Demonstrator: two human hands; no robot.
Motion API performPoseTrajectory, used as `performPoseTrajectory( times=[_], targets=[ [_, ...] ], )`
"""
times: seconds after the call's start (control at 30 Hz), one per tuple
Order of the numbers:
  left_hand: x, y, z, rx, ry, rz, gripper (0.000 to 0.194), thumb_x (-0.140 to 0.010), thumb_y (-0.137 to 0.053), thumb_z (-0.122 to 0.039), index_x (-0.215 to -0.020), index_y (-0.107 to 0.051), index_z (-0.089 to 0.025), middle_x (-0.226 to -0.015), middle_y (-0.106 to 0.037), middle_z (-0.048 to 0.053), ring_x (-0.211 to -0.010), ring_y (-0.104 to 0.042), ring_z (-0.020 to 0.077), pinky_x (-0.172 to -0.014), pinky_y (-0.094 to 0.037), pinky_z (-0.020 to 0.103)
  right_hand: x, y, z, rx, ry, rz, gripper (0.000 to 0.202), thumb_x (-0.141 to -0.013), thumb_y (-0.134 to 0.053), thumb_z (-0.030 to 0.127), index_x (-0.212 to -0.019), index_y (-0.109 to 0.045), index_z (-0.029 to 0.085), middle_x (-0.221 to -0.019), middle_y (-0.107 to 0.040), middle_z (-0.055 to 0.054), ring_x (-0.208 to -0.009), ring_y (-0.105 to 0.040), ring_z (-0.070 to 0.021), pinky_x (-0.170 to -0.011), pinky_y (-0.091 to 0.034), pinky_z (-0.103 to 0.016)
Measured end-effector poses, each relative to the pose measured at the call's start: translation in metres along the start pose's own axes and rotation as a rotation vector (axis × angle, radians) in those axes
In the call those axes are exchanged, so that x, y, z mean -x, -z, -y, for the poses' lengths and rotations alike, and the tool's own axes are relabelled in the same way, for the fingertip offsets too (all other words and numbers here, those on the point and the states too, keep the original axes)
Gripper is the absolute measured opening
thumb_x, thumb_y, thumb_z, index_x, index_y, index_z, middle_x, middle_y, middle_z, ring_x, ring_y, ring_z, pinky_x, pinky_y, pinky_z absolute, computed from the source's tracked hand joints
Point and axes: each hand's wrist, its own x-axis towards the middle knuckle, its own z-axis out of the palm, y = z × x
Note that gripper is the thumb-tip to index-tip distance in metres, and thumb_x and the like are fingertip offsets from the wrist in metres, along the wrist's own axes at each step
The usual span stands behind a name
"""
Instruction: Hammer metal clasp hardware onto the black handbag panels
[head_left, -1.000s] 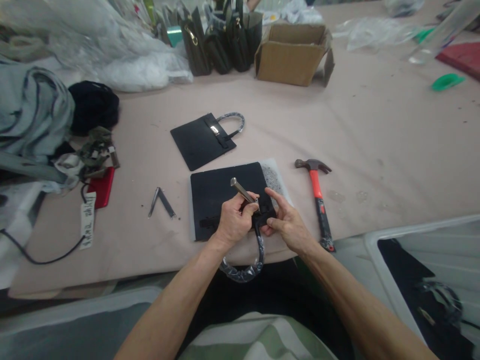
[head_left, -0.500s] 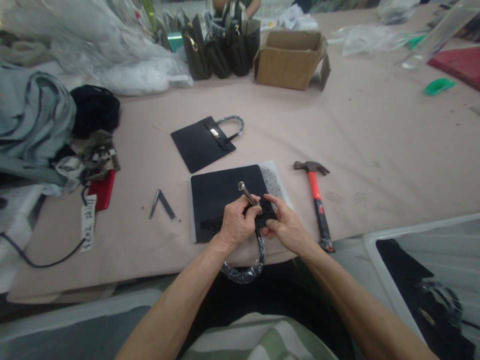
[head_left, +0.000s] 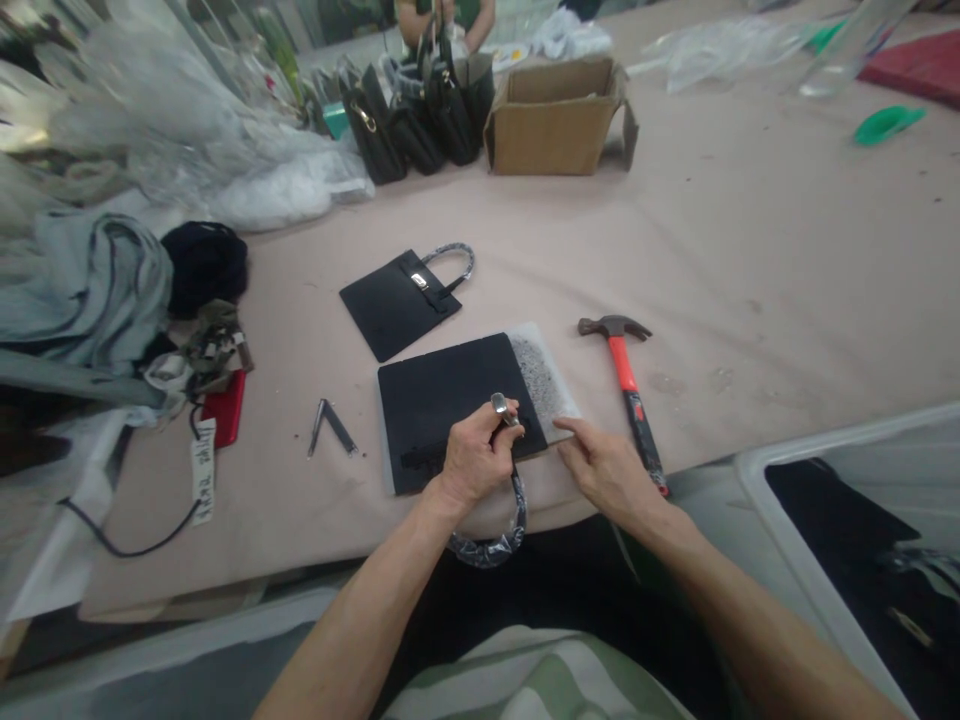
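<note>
My left hand (head_left: 478, 455) is closed around a short metal punch (head_left: 500, 405), its shiny end pointing up. Under that hand lies a black bag panel (head_left: 450, 390) on a pale, speckled board (head_left: 537, 372). The panel's plastic-wrapped handle (head_left: 491, 551) loops over the table's front edge. My right hand (head_left: 609, 468) is beside the board's right corner with its fingers stretched out; whether the fingertips touch the board I cannot tell. No object shows in it. A claw hammer (head_left: 622, 370) with a red and black grip lies just beyond. The punch's lower end is hidden by my fingers.
Another black bag panel (head_left: 394, 308) with a wrapped handle lies behind. Small metal tweezers-like tool (head_left: 334, 428) sits left. Farther back stand dark handbags (head_left: 450, 115), a cardboard box (head_left: 551, 130) and another person's arms (head_left: 480, 25). A bin (head_left: 757, 480) holds black pieces at right.
My right hand has let go of the black panel's edge and moved right, towards the board's corner. The punch in my left hand has tilted and shifted slightly right. The view has shifted too.
</note>
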Motion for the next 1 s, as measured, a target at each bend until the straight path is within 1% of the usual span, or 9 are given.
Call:
performPoseTrajectory(
  times=[0.13, 0.2, 0.37, 0.47, 0.63, 0.73, 0.8, 0.87, 1.0],
  targets=[
    [-0.002, 0.001, 0.001, 0.029, 0.024, 0.040, 0.014, -0.088, -0.062, -0.013, -0.100, -0.066, -0.019, -0.109, -0.077, 0.008, -0.104, -0.075, 0.0213, -0.094, -0.061, 0.034, 0.002, 0.009, -0.021, 0.033, -0.002, -0.214, 0.037, -0.092, -0.047, 0.032, -0.114, -0.072, 0.016, -0.092, -0.076, -0.011, -0.082, -0.070, -0.0245, -0.078, -0.052, -0.036],
    [-0.004, 0.003, 0.000, 0.056, 0.036, 0.059, 0.014, -0.087, -0.062, -0.012, -0.098, -0.066, -0.019, -0.109, -0.078, 0.008, -0.104, -0.075, 0.0212, -0.094, -0.061, 0.034, 0.000, 0.014, -0.030, 0.054, 0.007, -0.270, 0.035, -0.091, -0.048, 0.032, -0.110, -0.073, 0.017, -0.095, -0.075, -0.011, -0.086, -0.070, -0.0252, -0.081, -0.053, -0.037],
    [-0.006, 0.003, -0.003, 0.070, 0.033, 0.069, 0.012, -0.087, -0.061, -0.011, -0.095, -0.066, -0.019, -0.107, -0.078, 0.008, -0.102, -0.076, 0.0207, -0.092, -0.061, 0.033, -0.005, 0.021, -0.045, 0.104, 0.017, -0.305, 0.032, -0.091, -0.047, 0.030, -0.108, -0.071, 0.017, -0.096, -0.070, -0.011, -0.089, -0.067, -0.0259, -0.083, -0.052, -0.038],
    [-0.004, 0.000, -0.003, 0.028, 0.015, 0.040, 0.014, -0.087, -0.061, -0.011, -0.098, -0.066, -0.019, -0.108, -0.077, 0.008, -0.102, -0.075, 0.0206, -0.093, -0.061, 0.033, -0.009, 0.024, -0.049, 0.231, -0.015, -0.351, 0.032, -0.088, -0.051, 0.030, -0.109, -0.070, 0.015, -0.103, -0.067, -0.015, -0.094, -0.063, -0.0295, -0.085, -0.051, -0.042],
    [-0.001, -0.005, -0.005, -0.038, -0.013, -0.004, 0.014, -0.088, -0.061, -0.011, -0.098, -0.067, -0.019, -0.105, -0.077, 0.007, -0.100, -0.075, 0.0196, -0.093, -0.061, 0.031, -0.018, 0.034, -0.056, 0.346, -0.210, -0.294, 0.044, -0.086, -0.056, 0.034, -0.123, -0.063, 0.011, -0.108, -0.062, -0.019, -0.092, -0.060, -0.0327, -0.078, -0.048, -0.044],
    [0.000, -0.006, -0.006, -0.050, 0.009, -0.027, 0.014, -0.088, -0.061, -0.012, -0.099, -0.067, -0.018, -0.106, -0.077, 0.008, -0.100, -0.075, 0.0199, -0.094, -0.060, 0.032, -0.026, 0.040, -0.060, 0.101, -0.359, -0.254, 0.035, -0.079, -0.063, 0.031, -0.109, -0.064, 0.013, -0.095, -0.062, -0.015, -0.080, -0.057, -0.0269, -0.069, -0.044, -0.039],
    [0.000, -0.007, -0.006, -0.046, 0.016, -0.029, 0.014, -0.088, -0.061, -0.013, -0.100, -0.067, -0.018, -0.106, -0.077, 0.008, -0.100, -0.075, 0.0200, -0.094, -0.060, 0.032, -0.033, 0.045, -0.061, -0.265, -0.464, -0.190, 0.022, -0.071, -0.066, 0.022, -0.091, -0.061, 0.018, -0.076, -0.057, -0.006, -0.068, -0.052, -0.0202, -0.062, -0.042, -0.033],
    [0.001, -0.007, -0.005, -0.048, 0.020, -0.016, 0.015, -0.088, -0.062, -0.014, -0.101, -0.067, -0.019, -0.106, -0.077, 0.007, -0.101, -0.075, 0.0201, -0.094, -0.060, 0.032, -0.040, 0.049, -0.058, -0.603, -0.538, -0.086, 0.019, -0.067, -0.064, 0.018, -0.084, -0.056, 0.021, -0.065, -0.049, 0.001, -0.058, -0.047, -0.0158, -0.055, -0.040, -0.029],
    [0.001, -0.007, -0.004, -0.036, 0.060, 0.006, 0.016, -0.088, -0.062, -0.014, -0.102, -0.067, -0.020, -0.107, -0.077, 0.007, -0.101, -0.075, 0.0210, -0.095, -0.060, 0.034, -0.054, 0.057, -0.046, -0.855, -0.534, 0.061, 0.008, -0.079, -0.056, 0.027, -0.082, -0.052, 0.021, -0.062, -0.047, 0.003, -0.051, -0.044, -0.0122, -0.049, -0.042, -0.026]
  ],
)
